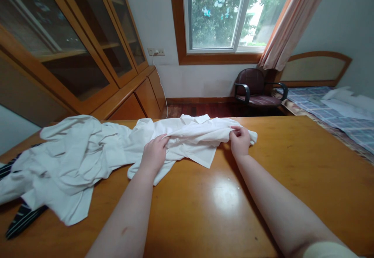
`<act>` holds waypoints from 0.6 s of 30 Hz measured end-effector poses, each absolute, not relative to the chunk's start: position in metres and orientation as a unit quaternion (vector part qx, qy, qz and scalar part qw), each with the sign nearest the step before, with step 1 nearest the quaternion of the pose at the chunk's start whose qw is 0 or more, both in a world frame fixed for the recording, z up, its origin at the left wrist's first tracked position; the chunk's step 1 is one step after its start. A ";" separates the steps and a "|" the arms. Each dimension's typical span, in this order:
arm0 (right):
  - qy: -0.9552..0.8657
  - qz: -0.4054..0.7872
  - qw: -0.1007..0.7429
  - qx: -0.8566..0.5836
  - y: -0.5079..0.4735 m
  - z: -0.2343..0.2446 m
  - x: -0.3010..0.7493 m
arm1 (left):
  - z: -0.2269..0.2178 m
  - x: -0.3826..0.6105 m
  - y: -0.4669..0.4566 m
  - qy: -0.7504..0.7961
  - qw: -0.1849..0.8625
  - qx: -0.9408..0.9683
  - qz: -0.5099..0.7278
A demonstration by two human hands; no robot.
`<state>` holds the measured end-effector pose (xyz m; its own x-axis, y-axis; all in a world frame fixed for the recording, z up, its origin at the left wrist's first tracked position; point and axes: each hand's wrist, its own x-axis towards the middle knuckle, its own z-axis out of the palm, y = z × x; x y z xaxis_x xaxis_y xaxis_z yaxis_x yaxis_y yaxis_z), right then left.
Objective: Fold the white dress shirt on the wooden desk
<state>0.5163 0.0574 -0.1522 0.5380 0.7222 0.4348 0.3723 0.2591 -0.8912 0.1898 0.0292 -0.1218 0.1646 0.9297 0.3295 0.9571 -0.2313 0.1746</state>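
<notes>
A white shirt [193,131] lies across the far part of the wooden table, bunched lengthwise, with its collar toward the far edge. My left hand [154,152] pinches the shirt's near fold around its middle. Farther right, my right hand [240,140] grips the cloth close to the shirt's right end, thumb and fingers closed on it. Between the two hands the fabric is drawn into a fairly straight fold, and a loose corner hangs toward me on the tabletop. The fingertips of both hands are partly hidden by the cloth.
A crumpled heap of white clothing [73,156] lies at the left, over a black striped garment [25,219]. The wooden table [292,172] extends right. Beyond it stand a glass-door cabinet [117,80], an armchair [254,88] and a bed [344,110].
</notes>
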 end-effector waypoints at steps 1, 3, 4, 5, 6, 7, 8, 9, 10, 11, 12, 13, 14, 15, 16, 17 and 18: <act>-0.455 0.125 0.628 -0.619 0.057 -0.154 0.518 | -0.123 0.189 0.030 -0.628 0.036 -0.759 -0.167; -0.477 0.151 0.584 -0.639 0.056 -0.157 0.519 | -0.127 0.188 0.032 -0.646 0.029 -0.751 -0.136; -0.506 0.175 0.558 -0.634 0.055 -0.158 0.518 | -0.128 0.188 0.032 -0.652 0.024 -0.747 -0.126; -0.538 0.198 0.532 -0.623 0.054 -0.159 0.516 | -0.129 0.188 0.033 -0.655 0.018 -0.746 -0.119; -0.572 0.218 0.505 -0.609 0.054 -0.159 0.514 | -0.131 0.188 0.034 -0.655 0.011 -0.747 -0.114; -0.603 0.235 0.478 -0.594 0.053 -0.159 0.512 | -0.132 0.187 0.034 -0.653 0.003 -0.749 -0.110; -0.631 0.250 0.450 -0.580 0.053 -0.158 0.509 | -0.132 0.187 0.035 -0.651 -0.006 -0.751 -0.105; -0.658 0.262 0.421 -0.567 0.052 -0.156 0.506 | -0.133 0.187 0.036 -0.650 -0.014 -0.753 -0.100; -0.685 0.268 0.387 -0.555 0.052 -0.155 0.503 | -0.134 0.187 0.036 -0.649 -0.022 -0.754 -0.095; -0.711 0.267 0.350 -0.549 0.051 -0.153 0.500 | -0.134 0.186 0.037 -0.650 -0.028 -0.754 -0.092; -0.730 0.253 0.313 -0.552 0.051 -0.151 0.498 | -0.135 0.186 0.037 -0.651 -0.033 -0.753 -0.089; -0.743 0.231 0.276 -0.564 0.050 -0.150 0.496 | -0.136 0.185 0.038 -0.652 -0.036 -0.752 -0.087; -0.749 0.204 0.242 -0.582 0.050 -0.149 0.495 | -0.137 0.185 0.038 -0.653 -0.039 -0.752 -0.086; -0.749 0.177 0.210 -0.603 0.050 -0.149 0.494 | -0.137 0.184 0.039 -0.652 -0.040 -0.752 -0.087; -0.744 0.155 0.182 -0.624 0.050 -0.149 0.494 | -0.138 0.184 0.039 -0.652 -0.041 -0.752 -0.088; -0.738 0.139 0.161 -0.640 0.051 -0.149 0.494 | -0.139 0.184 0.040 -0.651 -0.041 -0.753 -0.089; -0.733 0.126 0.150 -0.651 0.051 -0.149 0.495 | -0.139 0.184 0.040 -0.650 -0.039 -0.753 -0.091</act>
<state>0.4948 0.0513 -0.1492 -0.1069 0.9927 0.0557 0.9171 0.1201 -0.3801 0.1838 0.0400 -0.1395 0.1373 0.9868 0.0858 0.9726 -0.1507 0.1768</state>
